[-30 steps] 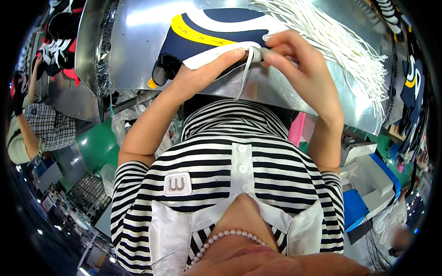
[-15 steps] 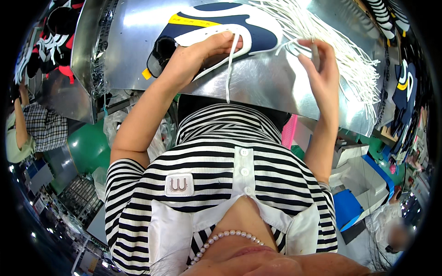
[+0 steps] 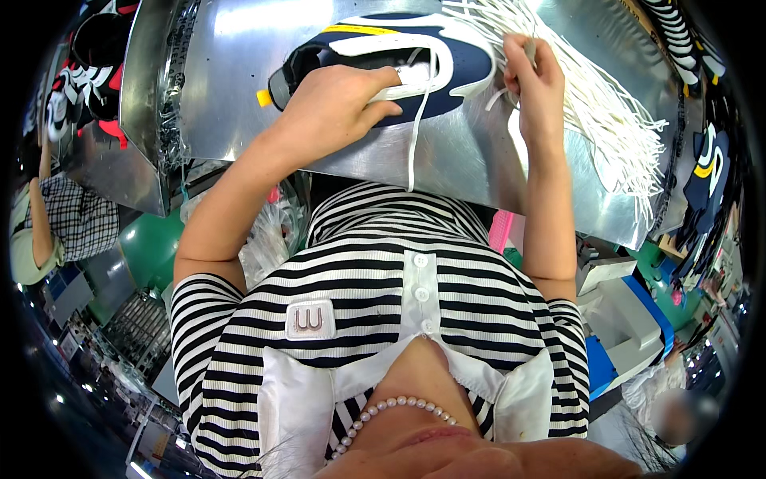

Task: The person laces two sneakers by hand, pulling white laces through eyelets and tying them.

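Note:
A navy and white shoe upper [image 3: 471, 68] with a yellow band lies on the metal table. My left hand [image 3: 339, 96] grips its near side, with the fingers reaching into the opening and the thumb against the outer side. A white shoelace [image 3: 412, 152] passes over the white eyelet edge and hangs toward me. To the right of the toe, my right hand [image 3: 535, 72] is closed in a pinch. A short white lace end [image 3: 496, 99] sticks out below its fingers. Right beside that hand spreads a thick bundle of loose white laces [image 3: 606, 132].
The shiny metal table [image 3: 231, 88] ends just in front of my body. Black, white and red shoe parts [image 3: 100, 80] stand at the left. More navy uppers [image 3: 706, 176] hang or lie at the far right. A blue and white box [image 3: 630, 327] is below right.
The upper has tilted so its opening faces up more. My left hand has shifted along its edge, and the thumb shows. My right hand has closed and moved slightly up and left.

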`<control>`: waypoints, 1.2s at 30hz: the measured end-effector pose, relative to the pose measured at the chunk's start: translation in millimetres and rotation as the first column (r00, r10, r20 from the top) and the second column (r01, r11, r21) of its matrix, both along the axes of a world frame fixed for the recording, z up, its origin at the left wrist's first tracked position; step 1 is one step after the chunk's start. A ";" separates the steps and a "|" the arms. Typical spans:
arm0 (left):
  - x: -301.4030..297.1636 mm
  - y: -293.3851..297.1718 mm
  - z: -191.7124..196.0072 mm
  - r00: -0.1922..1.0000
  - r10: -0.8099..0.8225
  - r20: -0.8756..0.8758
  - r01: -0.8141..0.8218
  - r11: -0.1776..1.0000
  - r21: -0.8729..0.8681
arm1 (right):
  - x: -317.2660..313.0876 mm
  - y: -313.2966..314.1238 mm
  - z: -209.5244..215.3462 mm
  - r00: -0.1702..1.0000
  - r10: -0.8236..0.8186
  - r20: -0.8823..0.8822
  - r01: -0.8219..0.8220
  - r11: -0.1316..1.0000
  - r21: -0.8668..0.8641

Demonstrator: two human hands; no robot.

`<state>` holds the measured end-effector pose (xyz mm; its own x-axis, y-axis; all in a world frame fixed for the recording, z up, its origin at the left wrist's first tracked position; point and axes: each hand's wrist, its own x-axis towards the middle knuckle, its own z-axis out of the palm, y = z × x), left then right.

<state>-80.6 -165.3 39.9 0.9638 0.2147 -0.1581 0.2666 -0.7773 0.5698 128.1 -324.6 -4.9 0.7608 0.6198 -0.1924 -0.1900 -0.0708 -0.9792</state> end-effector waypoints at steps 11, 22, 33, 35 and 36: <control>5.7 -11.7 20.7 0.902 0.114 0.416 -0.193 0.969 0.152 | -85.3 -19.2 19.5 0.766 0.623 -0.160 -0.629 0.777 0.017; -15.5 1.6 17.0 0.983 0.126 0.136 -0.129 0.992 0.015 | -67.1 -117.1 43.3 0.879 0.472 0.067 -0.435 0.851 -0.294; 9.0 -23.0 19.5 0.979 0.020 0.204 -0.053 0.986 0.155 | -39.8 3.3 14.1 0.917 0.274 0.289 -0.311 0.946 0.089; 20.7 -27.4 21.4 0.996 0.004 0.086 -0.021 0.981 0.191 | -37.0 10.2 20.3 0.927 0.301 0.223 -0.321 0.945 0.060; 25.7 -29.4 20.5 1.000 -0.006 0.026 0.000 0.978 0.207 | -35.8 12.0 21.0 0.931 0.311 0.190 -0.324 0.945 0.045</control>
